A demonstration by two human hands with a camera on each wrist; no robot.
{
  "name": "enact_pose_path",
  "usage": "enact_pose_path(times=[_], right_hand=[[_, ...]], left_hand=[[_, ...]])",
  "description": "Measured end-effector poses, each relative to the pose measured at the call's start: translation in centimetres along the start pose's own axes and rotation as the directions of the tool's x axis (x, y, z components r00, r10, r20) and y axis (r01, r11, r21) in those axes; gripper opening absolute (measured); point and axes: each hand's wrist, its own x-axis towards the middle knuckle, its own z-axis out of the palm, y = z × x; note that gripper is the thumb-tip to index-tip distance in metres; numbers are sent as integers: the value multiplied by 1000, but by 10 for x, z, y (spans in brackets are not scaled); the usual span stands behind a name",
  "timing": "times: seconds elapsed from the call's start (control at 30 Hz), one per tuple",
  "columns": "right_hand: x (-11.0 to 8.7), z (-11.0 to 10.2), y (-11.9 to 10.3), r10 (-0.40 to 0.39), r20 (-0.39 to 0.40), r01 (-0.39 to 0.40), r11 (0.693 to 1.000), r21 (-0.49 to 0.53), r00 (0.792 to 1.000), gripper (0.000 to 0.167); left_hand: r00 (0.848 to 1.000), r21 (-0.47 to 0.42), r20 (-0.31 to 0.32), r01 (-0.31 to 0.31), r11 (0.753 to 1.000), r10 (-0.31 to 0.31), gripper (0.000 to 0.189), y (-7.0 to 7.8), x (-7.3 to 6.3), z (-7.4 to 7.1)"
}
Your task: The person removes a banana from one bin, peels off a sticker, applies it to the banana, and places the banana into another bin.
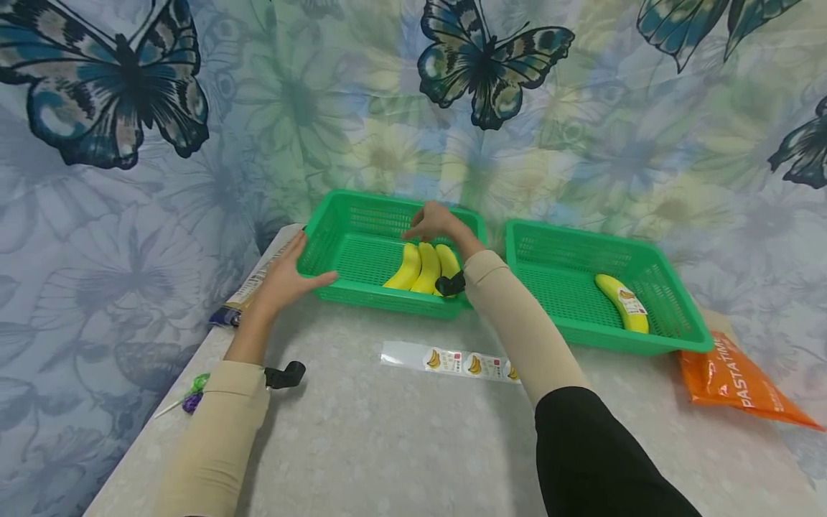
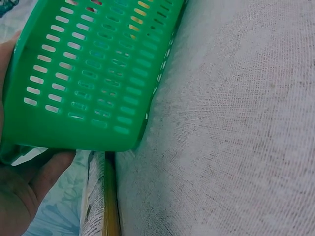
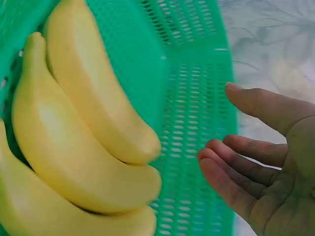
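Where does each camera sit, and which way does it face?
Head: on the head, facing forward and down at two baskets; both hands show.
Left wrist: on that wrist, facing the outside of the left basket; left hand partly shows.
Right wrist: on that wrist, facing three bananas inside; right hand shows.
Head and right wrist both show these bananas.

This place seems to me a small tabletop set, arranged like a fruit-shop counter; in which building, I cannot tell. Beyond my right hand stands a pale, flower-printed backdrop with big, dark blue butterflies. My left hand touches a green, perforated plastic basket with yellow, curved bananas; a similar green basket is right of my right hand. Nearer to me, a shiny strip of banana-picture stickers lies on the pale grey, woven-looking table.
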Motion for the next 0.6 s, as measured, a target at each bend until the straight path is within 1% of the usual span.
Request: enact_pose_path(times=[0.07,0.13,0.2,0.33,0.43,0.53,0.6], right_hand=[[6,7,0,30,14,-30,999,-12,999,57],[11,12,0,63,17,-62,997,-40,998,57],[14,16,0,98,11,-97,994,-52,995,60],[20,18,1,133,15,-131,987,-91,991,51],[24,19,2,165,20,-162,982,-101,986,43],[27,20,4,185,24,-182,977,-115,982,40],[30,22,5,196,29,-192,974,-118,980,41]], left_hand=[[1000,-3,0,-2,1000,2,112,1,0,0],[1000,-12,-5,-4,1000,4,112,2,-1,1],[1000,-22,-11,-9,1000,9,112,2,-1,2],[1000,-40,-24,-11,999,10,112,2,-2,1],[1000,-46,-25,-9,999,8,112,2,-3,1],[1000,-47,-25,-10,999,8,112,3,-4,1],[1000,-48,-27,-5,999,4,111,2,-4,1]])
